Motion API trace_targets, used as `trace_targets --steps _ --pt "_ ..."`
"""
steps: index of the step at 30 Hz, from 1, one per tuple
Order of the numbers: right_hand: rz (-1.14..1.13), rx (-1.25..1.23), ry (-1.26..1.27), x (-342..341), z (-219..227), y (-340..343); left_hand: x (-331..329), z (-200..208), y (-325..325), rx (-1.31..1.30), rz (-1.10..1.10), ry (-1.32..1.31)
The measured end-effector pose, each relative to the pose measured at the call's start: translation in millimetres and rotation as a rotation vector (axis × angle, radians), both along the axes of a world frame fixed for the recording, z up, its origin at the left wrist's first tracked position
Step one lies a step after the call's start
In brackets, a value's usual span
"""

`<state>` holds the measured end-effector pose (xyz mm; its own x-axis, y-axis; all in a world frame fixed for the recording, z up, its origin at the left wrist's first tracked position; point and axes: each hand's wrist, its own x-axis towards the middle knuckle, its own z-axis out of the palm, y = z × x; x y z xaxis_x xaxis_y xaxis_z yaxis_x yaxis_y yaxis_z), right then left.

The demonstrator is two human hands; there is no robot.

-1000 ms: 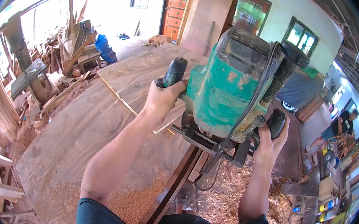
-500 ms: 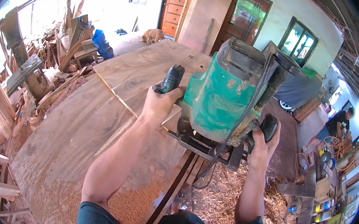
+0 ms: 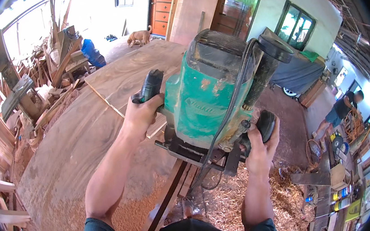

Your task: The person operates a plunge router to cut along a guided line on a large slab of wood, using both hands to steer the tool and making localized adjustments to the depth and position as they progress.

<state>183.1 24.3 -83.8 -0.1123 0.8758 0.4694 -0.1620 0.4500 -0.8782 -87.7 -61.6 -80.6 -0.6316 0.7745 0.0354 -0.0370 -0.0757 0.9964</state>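
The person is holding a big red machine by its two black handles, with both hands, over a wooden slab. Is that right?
Not quite: the machine is green, not red, as the head view shows. The rest holds: the left hand and right hand each grip a black handle, over the wooden slab.

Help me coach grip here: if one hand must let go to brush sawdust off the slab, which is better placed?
Left, probably. The left hand holds the black handle over the wooden slab, nearest the sawdust. The right hand grips the other knob beyond the slab's edge.
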Motion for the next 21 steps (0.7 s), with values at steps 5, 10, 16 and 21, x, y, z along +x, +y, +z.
trace_targets --steps 5,10,16,21 --pt "-0.058 0.024 0.035 -4 -7 6 3 6 0 0.048 0.019 -0.016" --pt "0.114 0.014 0.044 9 -15 14 4 2 9 0.118 0.064 0.09" --pt "0.08 -0.061 0.036 34 6 26 -2 -8 15 0.242 0.036 0.124" --pt "-0.013 0.305 -0.147 48 81 28 -2 -10 17 0.259 0.034 0.096"
